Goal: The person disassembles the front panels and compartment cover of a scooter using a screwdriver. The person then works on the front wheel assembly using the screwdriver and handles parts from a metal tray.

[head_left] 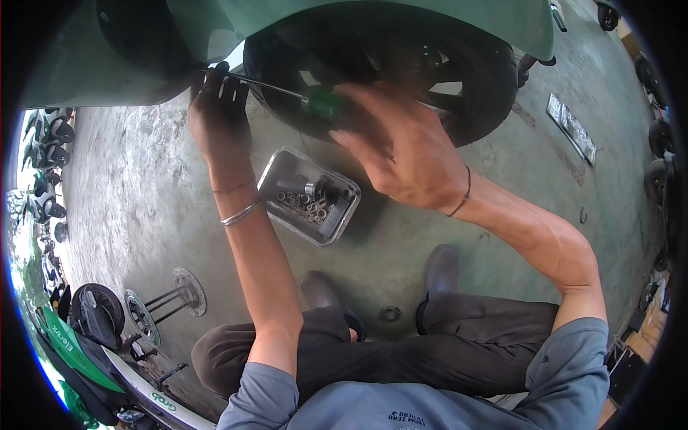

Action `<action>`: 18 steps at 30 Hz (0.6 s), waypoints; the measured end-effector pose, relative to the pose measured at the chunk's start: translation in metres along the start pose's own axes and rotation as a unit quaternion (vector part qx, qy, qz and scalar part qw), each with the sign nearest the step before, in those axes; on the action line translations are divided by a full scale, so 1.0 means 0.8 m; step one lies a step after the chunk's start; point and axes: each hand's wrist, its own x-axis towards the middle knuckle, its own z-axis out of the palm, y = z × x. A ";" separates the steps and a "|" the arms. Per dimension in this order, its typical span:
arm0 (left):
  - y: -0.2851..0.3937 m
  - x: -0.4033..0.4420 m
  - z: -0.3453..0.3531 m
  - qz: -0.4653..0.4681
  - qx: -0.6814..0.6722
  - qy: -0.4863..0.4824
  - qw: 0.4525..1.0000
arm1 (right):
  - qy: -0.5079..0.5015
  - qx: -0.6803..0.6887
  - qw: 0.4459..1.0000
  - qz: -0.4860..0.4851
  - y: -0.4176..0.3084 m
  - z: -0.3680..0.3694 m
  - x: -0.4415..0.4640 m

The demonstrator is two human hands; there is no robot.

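Note:
My right hand (pixel 401 140) is closed round the green handle of a screwdriver (pixel 322 104), slightly blurred. The thin metal shaft runs left to the lower edge of a pale green body panel (pixel 143 57). Beside the shaft's tip my left hand (pixel 221 107) is raised against the panel edge, its fingertips darkened and bunched near the shaft; what they grip, if anything, is hidden. Behind both hands is a black tyre with a spoked wheel (pixel 494 86). Below them a metal tray (pixel 276 161) holds a dark cylindrical part and several nuts and small metal pieces.
Two discs joined by rods (pixel 188 290) lie on the floor at the lower left, near a green and white scooter (pixel 79 344). A small ring (pixel 390 313) lies between my boots. Flat metallic pieces (pixel 571 129) lie at the upper right.

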 end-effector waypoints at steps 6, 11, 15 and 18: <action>0.006 0.000 -0.007 0.135 0.233 0.033 0.962 | 0.012 -0.004 1.000 -0.016 0.007 0.007 -0.003; 0.012 -0.004 -0.005 0.130 0.258 0.037 0.957 | 0.049 0.008 0.998 -0.025 0.001 0.010 0.003; 0.025 -0.010 -0.003 0.084 0.230 0.016 0.969 | 0.040 0.048 0.998 -0.020 -0.003 0.001 0.009; 0.008 -0.022 -0.001 -0.021 -0.122 -0.040 0.992 | -0.110 0.182 0.963 0.166 -0.020 -0.022 0.026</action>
